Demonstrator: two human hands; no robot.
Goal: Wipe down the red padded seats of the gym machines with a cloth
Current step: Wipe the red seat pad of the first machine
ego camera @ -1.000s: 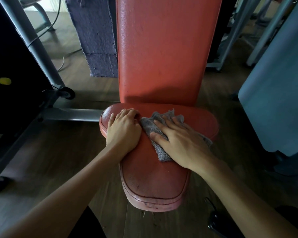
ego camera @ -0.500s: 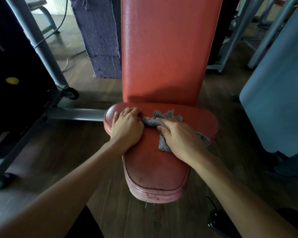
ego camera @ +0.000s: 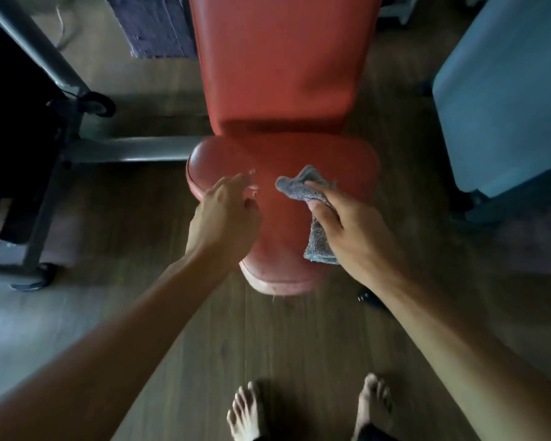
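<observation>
A red padded seat point(ego camera: 287, 167) stands in the middle of the head view, with its red backrest point(ego camera: 280, 65) rising behind it. My right hand point(ego camera: 350, 230) grips a grey cloth point(ego camera: 309, 198) and holds it lifted over the seat's right side, part of the cloth hanging down below my palm. My left hand point(ego camera: 226, 218) hovers over the seat's left edge with loosely curled fingers and holds nothing. The picture is blurred by motion.
A grey metal machine frame point(ego camera: 131, 149) and black equipment stand to the left. A blue padded block point(ego camera: 503, 90) is at the right. A purple mat point(ego camera: 159, 27) hangs behind the seat. My bare feet point(ego camera: 309, 412) stand on the wooden floor. A small black object point(ego camera: 368, 297) lies beneath the seat.
Both hands have lifted off the seat and drawn back toward me. The right hand has gathered up the cloth, which lay flat under it. The view has pulled back and tilted downward.
</observation>
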